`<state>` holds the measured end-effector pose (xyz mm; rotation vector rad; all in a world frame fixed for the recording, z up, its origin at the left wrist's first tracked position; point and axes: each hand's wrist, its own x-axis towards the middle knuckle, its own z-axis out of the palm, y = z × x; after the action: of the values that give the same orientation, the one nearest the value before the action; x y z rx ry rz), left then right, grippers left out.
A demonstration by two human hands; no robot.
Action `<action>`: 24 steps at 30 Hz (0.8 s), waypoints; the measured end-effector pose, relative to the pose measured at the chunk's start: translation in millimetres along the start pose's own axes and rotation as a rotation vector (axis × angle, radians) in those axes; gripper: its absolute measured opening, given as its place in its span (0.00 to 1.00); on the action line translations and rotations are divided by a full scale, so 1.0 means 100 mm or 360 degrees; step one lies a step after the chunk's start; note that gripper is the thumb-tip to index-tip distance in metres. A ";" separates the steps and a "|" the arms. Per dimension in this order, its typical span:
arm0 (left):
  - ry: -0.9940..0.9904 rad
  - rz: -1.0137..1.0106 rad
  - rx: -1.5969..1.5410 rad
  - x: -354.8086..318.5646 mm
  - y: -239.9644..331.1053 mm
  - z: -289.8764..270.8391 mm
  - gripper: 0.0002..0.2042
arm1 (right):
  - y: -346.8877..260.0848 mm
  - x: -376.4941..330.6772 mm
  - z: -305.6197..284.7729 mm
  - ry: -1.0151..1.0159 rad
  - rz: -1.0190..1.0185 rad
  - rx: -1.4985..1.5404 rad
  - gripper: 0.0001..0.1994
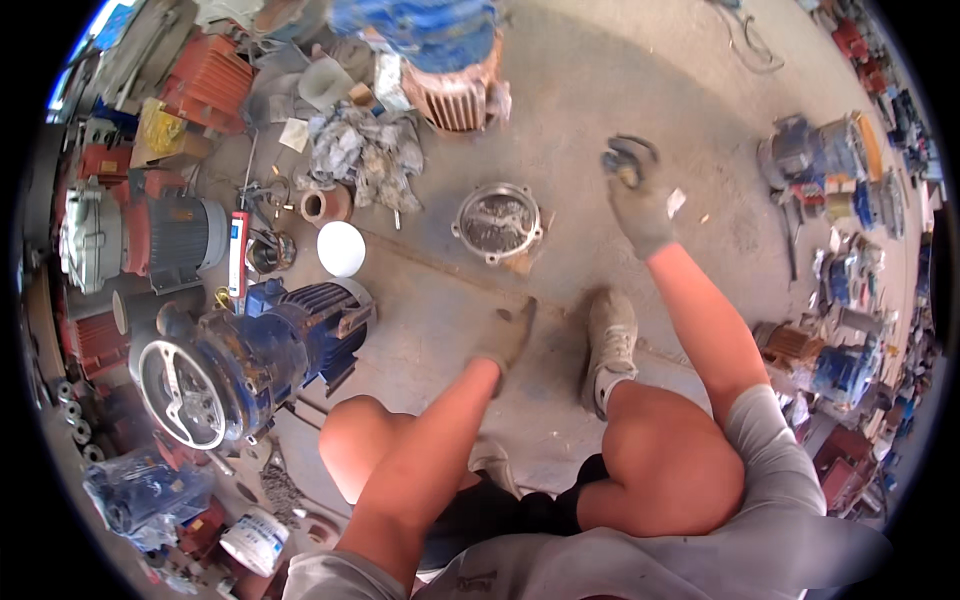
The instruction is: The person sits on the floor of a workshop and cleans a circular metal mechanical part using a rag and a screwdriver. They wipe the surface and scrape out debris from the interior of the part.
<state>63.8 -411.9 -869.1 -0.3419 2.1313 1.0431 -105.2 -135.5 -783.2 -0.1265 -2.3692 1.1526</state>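
Lying on the floor [570, 90]: round cover [497, 222], no long axis, ahead of the nearer left hand [508, 335], its grip loosely spread; right hand [637, 205] rightward, grip blurred, contents untellable.

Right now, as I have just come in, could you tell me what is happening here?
A person wearing gloves is low over the floor. The right hand reaches forward, seemingly with a dark curved item, too blurred to identify. The left hand shows nothing held. A round metal cover lies ahead of it, untouched. A blue motor is at the left.
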 end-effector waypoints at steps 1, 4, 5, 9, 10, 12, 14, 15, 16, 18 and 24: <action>0.0125 -0.0210 -0.0119 0.13 -0.22 -0.02 0.41 | 0.12 -0.19 0.20 -0.0146 -0.0046 -0.0065 0.13; 0.0082 0.0441 0.1110 0.36 -0.19 -0.12 0.39 | 0.36 -0.66 0.43 -0.0685 0.0389 0.0065 0.17; -0.0068 0.0732 0.1719 0.38 -0.14 -0.29 0.37 | 0.17 -0.76 0.41 -0.0803 0.0678 0.0177 0.17; -0.0223 0.1537 0.4402 0.59 0.34 -0.43 0.31 | 0.24 -0.76 0.13 -0.0888 0.0526 0.0179 0.16; -0.0128 0.1492 0.5166 0.67 0.40 -0.43 0.31 | 0.25 -0.71 0.14 -0.0988 0.0427 0.0192 0.16; 0.0250 0.1116 0.6699 0.84 0.56 -0.33 0.29 | 0.28 -0.69 0.14 -0.0797 0.0302 0.0180 0.16; 0.0556 0.0619 0.7400 0.92 0.55 -0.21 0.28 | 0.20 -0.68 0.10 -0.0877 0.0458 0.0192 0.17; 0.0517 0.0584 0.7357 0.94 0.51 -0.17 0.27 | 0.12 -0.61 0.04 -0.1049 0.0663 0.0211 0.17; 0.0553 0.0505 0.7315 0.99 0.52 -0.13 0.26 | 0.06 -0.54 -0.02 -0.1198 0.0859 0.0217 0.17; 0.0401 0.0535 0.7334 1.05 0.52 -0.09 0.21 | 0.02 -0.58 -0.10 -0.0997 0.0949 0.0282 0.18; 0.0223 0.1007 0.7268 1.17 0.38 -0.14 0.18 | -0.29 -0.63 -0.47 -0.0519 0.0919 0.0644 0.18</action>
<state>-44.9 -389.3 -924.6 -1.2013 0.6580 2.3570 -24.8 -138.7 -762.1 -0.5448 -2.3772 2.0361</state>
